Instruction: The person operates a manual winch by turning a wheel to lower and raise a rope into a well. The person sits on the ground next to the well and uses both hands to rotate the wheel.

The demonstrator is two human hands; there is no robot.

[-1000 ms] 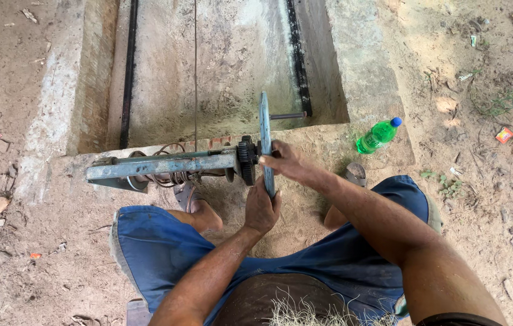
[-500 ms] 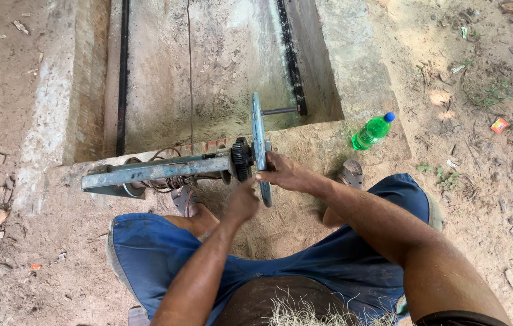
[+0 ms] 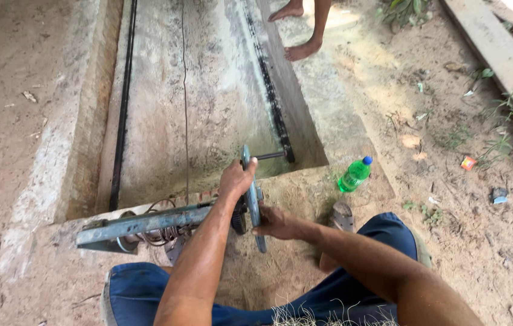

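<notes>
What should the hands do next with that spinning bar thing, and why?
Probably keep turning the blue crank bar a little further round. The left hand grips its upper end and the right hand holds its lower end, so both are placed to swing it. The bar sits on a metal arm at the end of the long concrete trough.

Green plastic bottle (image 3: 354,175), blue cap, lies tilted on sandy ground. Small red-orange wrapper (image 3: 468,162) well apart, further along the dirt.

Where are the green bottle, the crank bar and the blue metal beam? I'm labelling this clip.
green bottle (image 3: 353,175): head view, on its body.
crank bar (image 3: 252,199): head view, mid-bar.
blue metal beam (image 3: 148,221): head view, top face.
</notes>
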